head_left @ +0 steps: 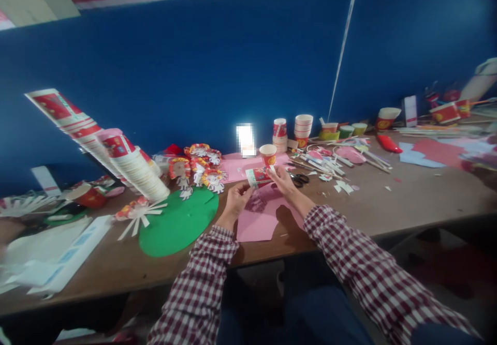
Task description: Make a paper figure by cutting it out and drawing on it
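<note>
Between my two hands a red-and-white printed paper cup [258,176] is held on its side, above a pink paper sheet [256,230]. My left hand [237,200] pinches its left end with thumb and fingers. Closed on its right end is my right hand [282,180], which hides part of it. Just behind stands an upright paper cup [267,154] on another pink sheet [232,168]. Black-handled scissors [300,180] lie to the right of my right hand. Small faint shapes on the near pink sheet are too blurred to name.
Left are a green paper oval [182,226], lion-like paper cutouts [200,166] and leaning cup stacks [135,171]. More cup stacks [303,128] stand by the blue wall. Brushes and scraps [330,166] litter the right. Blurred hands of other people show at both edges.
</note>
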Available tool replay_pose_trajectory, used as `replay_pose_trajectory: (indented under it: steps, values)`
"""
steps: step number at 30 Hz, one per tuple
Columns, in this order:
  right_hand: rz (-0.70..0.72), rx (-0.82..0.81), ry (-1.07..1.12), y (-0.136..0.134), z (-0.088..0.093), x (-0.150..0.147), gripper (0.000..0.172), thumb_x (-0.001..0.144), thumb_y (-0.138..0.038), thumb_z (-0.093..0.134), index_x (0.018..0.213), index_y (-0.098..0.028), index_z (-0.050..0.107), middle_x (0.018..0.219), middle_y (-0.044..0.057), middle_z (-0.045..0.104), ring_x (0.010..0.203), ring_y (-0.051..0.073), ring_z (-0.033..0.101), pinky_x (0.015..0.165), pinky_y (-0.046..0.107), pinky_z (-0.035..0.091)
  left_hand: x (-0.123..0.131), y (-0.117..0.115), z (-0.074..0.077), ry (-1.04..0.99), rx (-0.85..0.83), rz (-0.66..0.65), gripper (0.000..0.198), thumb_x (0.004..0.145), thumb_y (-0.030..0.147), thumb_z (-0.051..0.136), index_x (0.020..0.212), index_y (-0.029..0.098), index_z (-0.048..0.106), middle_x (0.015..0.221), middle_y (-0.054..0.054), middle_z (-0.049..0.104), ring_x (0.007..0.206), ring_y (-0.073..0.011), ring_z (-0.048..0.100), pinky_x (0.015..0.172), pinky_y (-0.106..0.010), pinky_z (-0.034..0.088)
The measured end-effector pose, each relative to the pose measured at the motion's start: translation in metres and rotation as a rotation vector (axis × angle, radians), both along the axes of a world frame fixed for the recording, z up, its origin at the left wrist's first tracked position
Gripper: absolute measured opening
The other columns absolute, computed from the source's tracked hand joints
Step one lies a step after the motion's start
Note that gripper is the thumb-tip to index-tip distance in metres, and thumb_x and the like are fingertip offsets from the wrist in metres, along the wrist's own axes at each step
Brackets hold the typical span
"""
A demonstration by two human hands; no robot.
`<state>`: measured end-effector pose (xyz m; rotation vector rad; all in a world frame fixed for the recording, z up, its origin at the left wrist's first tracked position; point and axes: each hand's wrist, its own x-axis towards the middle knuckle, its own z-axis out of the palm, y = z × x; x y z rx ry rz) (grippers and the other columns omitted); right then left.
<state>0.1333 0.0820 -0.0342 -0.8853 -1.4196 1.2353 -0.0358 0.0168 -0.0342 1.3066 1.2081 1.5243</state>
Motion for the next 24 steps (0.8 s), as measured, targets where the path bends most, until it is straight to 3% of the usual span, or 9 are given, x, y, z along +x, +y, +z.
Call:
replay_pose_trajectory:
  steps: [5, 15, 18, 24]
  values:
    - [0.067, 0.02, -0.002, -0.0023, 0.0002, 0.0014, 0.045, 0.075, -0.054, 0.066, 0.106, -0.022, 0.055, 0.096, 0.004, 0.059, 0.077, 0.015, 0.058, 0.058, 0.026, 0.05, -0.002, 0.0017, -0.0036, -0.035, -0.021, 0.018, 0.038, 0.062, 0.042, 0.076, 0.085, 0.012, 0.071, 0.075, -0.004, 0.07, 0.06, -0.0118, 0.06, 0.056, -0.023, 0.051]
    - [0.019, 0.026, 0.018, 0.0003, -0.0011, 0.0008, 0.042, 0.078, -0.055, 0.061, 0.101, -0.02, 0.056, 0.087, 0.002, 0.057, 0.071, 0.013, 0.054, 0.053, 0.022, 0.044, -0.002, 0.0014, -0.0022, -0.037, -0.028, 0.02, 0.029, 0.063, 0.031, 0.073, 0.085, 0.013, 0.071, 0.08, -0.005, 0.071, 0.071, -0.0147, 0.063, 0.06, -0.022, 0.05]
    - [0.015, 0.024, 0.015, 0.0004, -0.0011, 0.0006, 0.043, 0.078, -0.055, 0.06, 0.102, -0.02, 0.055, 0.085, 0.001, 0.057, 0.069, 0.013, 0.054, 0.052, 0.022, 0.043, -0.0019, 0.0008, -0.0018, -0.026, -0.027, 0.01, 0.035, 0.063, 0.033, 0.075, 0.09, 0.012, 0.071, 0.083, -0.006, 0.071, 0.07, -0.0138, 0.062, 0.061, -0.022, 0.05]
    - [0.078, 0.031, -0.019, -0.0012, -0.0025, 0.0006, 0.044, 0.075, -0.052, 0.066, 0.106, -0.022, 0.055, 0.095, 0.002, 0.06, 0.076, 0.014, 0.057, 0.057, 0.023, 0.047, -0.0023, 0.0031, -0.0066, -0.013, -0.034, 0.014, 0.041, 0.057, 0.045, 0.08, 0.078, 0.011, 0.07, 0.065, -0.001, 0.064, 0.054, -0.01, 0.054, 0.052, -0.021, 0.045]
